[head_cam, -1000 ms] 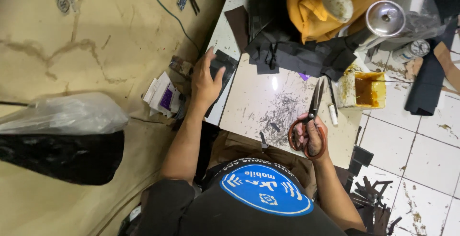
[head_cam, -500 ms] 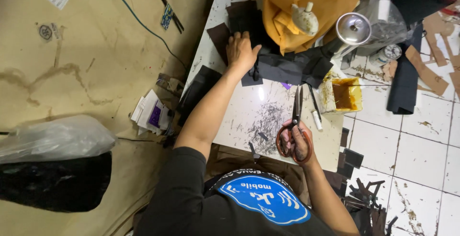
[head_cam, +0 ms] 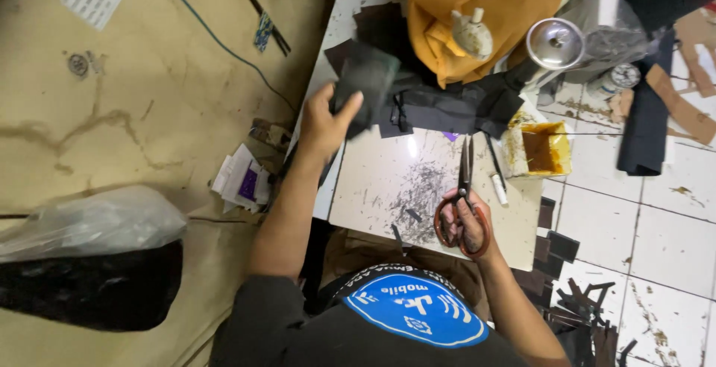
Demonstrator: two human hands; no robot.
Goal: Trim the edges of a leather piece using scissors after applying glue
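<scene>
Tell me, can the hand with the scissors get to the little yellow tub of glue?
Probably yes. The right hand is shut on the scissors, and the yellow tub sits close beside the blades on the white board. Only a white pen lies between them.

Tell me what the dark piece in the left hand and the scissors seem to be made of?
The dark piece looks like thin, matte leather or synthetic sheet, though blurred. The scissors in the right hand show grey metal blades and reddish, probably plastic-coated handle loops.

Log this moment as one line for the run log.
left hand: lifting dark piece | right hand: holding scissors, blades shut, on white board | glue tub: beside scissors
</scene>
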